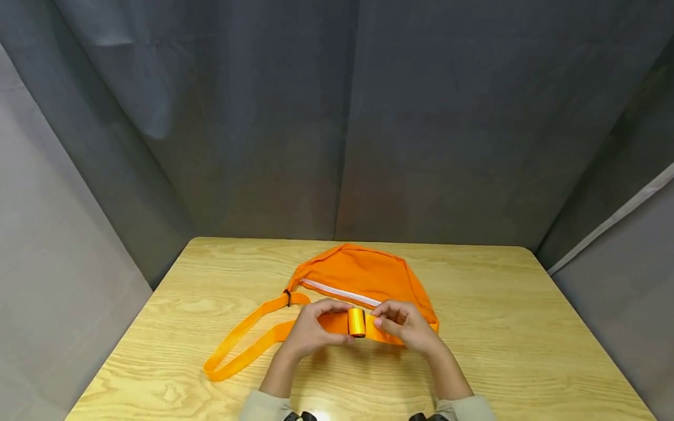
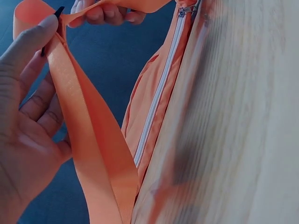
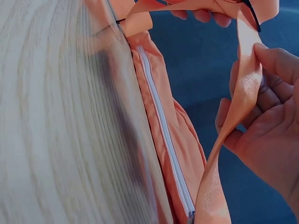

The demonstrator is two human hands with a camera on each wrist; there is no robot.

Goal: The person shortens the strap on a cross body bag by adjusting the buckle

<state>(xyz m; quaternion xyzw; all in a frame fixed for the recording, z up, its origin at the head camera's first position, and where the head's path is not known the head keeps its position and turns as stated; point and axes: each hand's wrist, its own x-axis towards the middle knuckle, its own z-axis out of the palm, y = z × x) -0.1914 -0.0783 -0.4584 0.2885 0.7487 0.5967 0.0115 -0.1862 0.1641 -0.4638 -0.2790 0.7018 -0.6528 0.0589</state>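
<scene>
Head view: the glossy orange strap [image 1: 253, 352] runs left to right on the bag's [image 1: 368, 272] near side, toward the tabletop's [image 1: 526, 327] far edge, its small upright loop between my hands, nearer my left hand [image 1: 310, 332] than my right hand [image 1: 409, 328]. Left wrist view: my fingers pinch the loop at a black slider [image 2: 59, 11], though its threading is mostly hidden. Right wrist view: fingers clamped on flat, slightly twisted webbing.

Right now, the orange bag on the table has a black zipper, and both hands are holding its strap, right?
Not quite: the zipper is white, not black; the head view shows it. The orange bag is on the table, left hand and right hand holding its strap.
</scene>
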